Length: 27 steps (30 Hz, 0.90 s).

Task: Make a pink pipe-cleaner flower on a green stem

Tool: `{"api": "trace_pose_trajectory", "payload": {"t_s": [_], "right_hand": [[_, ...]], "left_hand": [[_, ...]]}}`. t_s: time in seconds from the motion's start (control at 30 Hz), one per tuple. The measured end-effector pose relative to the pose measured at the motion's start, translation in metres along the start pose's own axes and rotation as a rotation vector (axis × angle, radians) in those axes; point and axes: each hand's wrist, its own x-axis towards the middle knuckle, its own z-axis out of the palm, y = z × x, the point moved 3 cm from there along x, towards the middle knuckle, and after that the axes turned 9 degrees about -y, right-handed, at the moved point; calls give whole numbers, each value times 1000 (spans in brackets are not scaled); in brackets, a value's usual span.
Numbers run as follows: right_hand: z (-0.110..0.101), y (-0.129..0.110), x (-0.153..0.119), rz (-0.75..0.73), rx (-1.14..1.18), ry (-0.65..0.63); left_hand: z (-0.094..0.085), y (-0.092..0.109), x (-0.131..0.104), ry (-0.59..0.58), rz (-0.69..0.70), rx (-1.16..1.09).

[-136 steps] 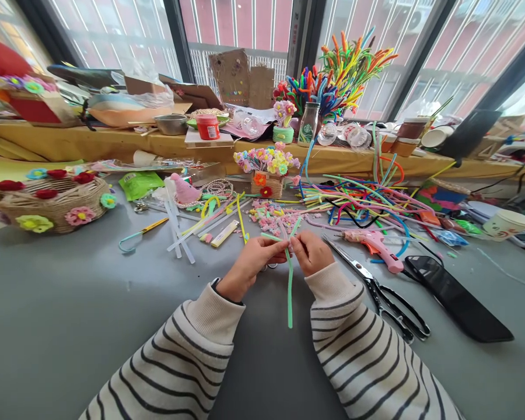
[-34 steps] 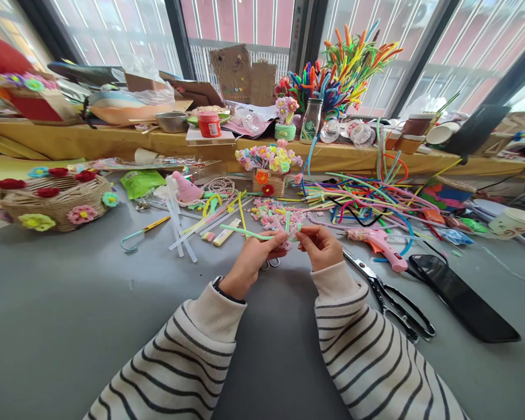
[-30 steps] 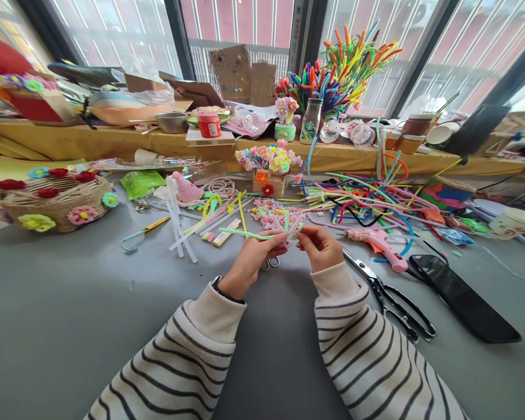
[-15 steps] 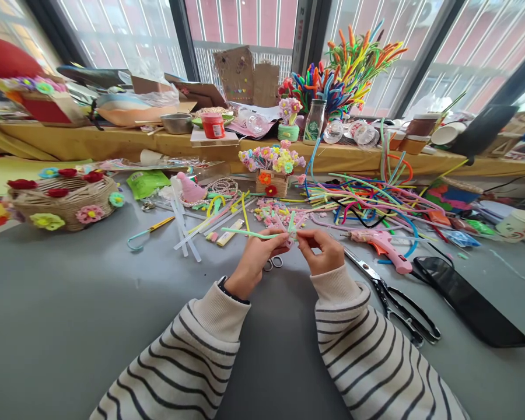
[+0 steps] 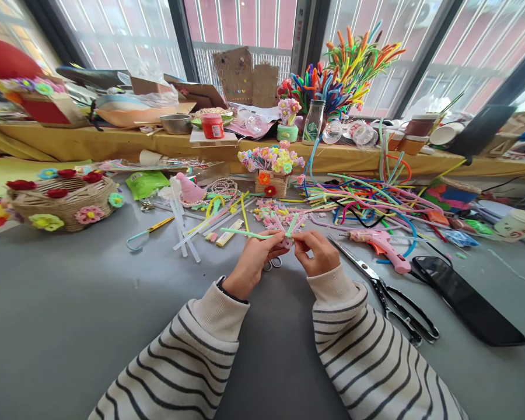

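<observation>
My left hand point(image 5: 257, 258) is closed in a pinch on a light green pipe cleaner point(image 5: 245, 233), whose long tail sticks out to the left. Pink pipe-cleaner loops point(image 5: 287, 242) show at the fingertips, with a short green end standing up between the hands. My right hand point(image 5: 317, 253) has thumb and forefinger pressed together at the right side of the green piece; fingers hide the exact grip. Small scissors point(image 5: 273, 263) lie on the table just under my left hand. Behind the hands is a pile of short pink and green pieces point(image 5: 266, 211).
To the right lie large black-handled scissors point(image 5: 387, 291), a pink glue gun point(image 5: 382, 248) and a black phone point(image 5: 468, 300). Long coloured pipe cleaners point(image 5: 354, 195) spread behind them. Clear glue sticks point(image 5: 185, 233) and a flower-trimmed basket point(image 5: 70, 204) are on the left.
My right hand has moved slightly left, closer to my left hand. The short green end between them has shifted a little. Both hands keep their pinched shape.
</observation>
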Motion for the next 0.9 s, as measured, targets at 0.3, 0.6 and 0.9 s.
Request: {"api": "trace_pose_trajectory", "payload": {"t_s": [0.3, 0.6, 0.9], "right_hand": [[3, 0, 0, 1, -68, -21], [0, -2, 1, 41, 39, -29], [1, 1, -1, 11, -16, -16]], "left_hand": [[-1, -1, 1, -27, 37, 32], [-1, 0, 1, -7, 1, 15], [-1, 0, 1, -2, -7, -44]]}}
